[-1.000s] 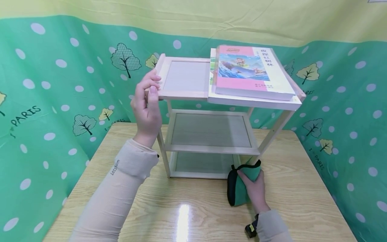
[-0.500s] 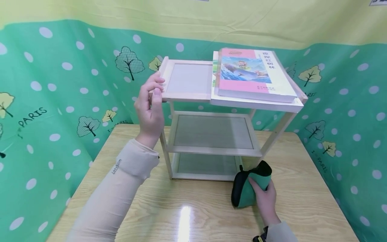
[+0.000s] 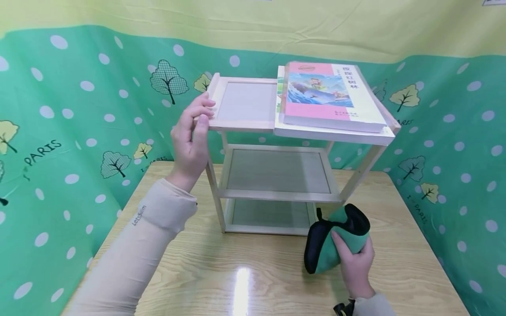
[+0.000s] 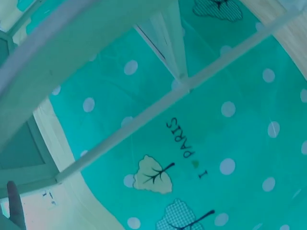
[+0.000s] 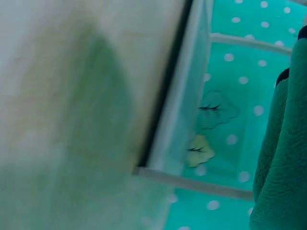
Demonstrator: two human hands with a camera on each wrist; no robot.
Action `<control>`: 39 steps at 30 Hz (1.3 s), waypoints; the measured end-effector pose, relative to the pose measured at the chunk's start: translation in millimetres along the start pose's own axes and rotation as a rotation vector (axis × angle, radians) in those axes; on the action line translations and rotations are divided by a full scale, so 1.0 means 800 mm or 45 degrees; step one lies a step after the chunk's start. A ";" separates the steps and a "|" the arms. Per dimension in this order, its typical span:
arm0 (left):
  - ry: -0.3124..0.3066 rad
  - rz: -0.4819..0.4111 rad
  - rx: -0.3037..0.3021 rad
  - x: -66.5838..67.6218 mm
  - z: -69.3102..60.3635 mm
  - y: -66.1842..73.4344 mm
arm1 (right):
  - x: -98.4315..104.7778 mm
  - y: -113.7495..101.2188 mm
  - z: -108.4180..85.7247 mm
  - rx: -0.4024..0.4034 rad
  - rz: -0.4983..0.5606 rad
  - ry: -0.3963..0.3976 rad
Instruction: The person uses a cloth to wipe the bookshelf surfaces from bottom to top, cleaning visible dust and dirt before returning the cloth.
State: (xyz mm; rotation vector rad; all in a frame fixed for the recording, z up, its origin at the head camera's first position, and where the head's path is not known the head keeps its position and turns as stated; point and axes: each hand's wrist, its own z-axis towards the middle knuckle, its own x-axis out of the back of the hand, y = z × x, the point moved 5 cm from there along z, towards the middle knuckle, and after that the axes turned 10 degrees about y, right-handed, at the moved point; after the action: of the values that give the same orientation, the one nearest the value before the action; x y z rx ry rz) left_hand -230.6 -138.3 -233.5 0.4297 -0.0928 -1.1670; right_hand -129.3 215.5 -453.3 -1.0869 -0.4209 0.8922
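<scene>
A pale wooden three-tier shelf (image 3: pixel 253 103) stands on the table, and my left hand (image 3: pixel 189 142) grips the left front corner of its top tier, fingers over the side rail. Low at the right front, my right hand (image 3: pixel 357 265) holds a soft green fabric item with black trim (image 3: pixel 327 253) and a small black loop. My right thumb presses its near side; the other fingers are mostly hidden behind it. Plush green fabric (image 5: pixel 280 143) fills the right edge of the right wrist view. The left wrist view catches a slim shelf bar (image 4: pixel 139 120).
A pink and white book (image 3: pixel 320 94) lies on a larger white-edged book (image 3: pixel 336 135) at the right of the top tier. The middle tier (image 3: pixel 276 171) sits below. Behind and at both sides hangs a green dotted curtain (image 3: pixel 79 197). The table (image 3: pixel 205 272) is wood-grained.
My right hand has drawn the green fabric item rightward, away from the shelf's right front leg, tilting it so more black shows. The left hand keeps its grip on the shelf corner.
</scene>
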 end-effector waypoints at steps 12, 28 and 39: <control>-0.083 0.008 -0.030 0.007 0.017 -0.001 | -0.044 -0.050 0.004 0.294 0.438 -0.202; -0.110 0.022 0.010 0.005 0.018 -0.002 | -0.104 -0.101 0.021 0.301 0.377 -0.340; -0.032 0.034 -0.001 0.006 0.015 -0.005 | -0.136 -0.137 0.030 0.358 0.442 -0.427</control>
State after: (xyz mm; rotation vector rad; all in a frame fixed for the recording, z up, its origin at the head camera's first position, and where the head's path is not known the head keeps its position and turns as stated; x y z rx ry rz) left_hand -235.8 -147.1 -225.0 0.4124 -0.1194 -1.1464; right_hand -165.3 123.5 -331.7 -0.7611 -0.3728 1.4077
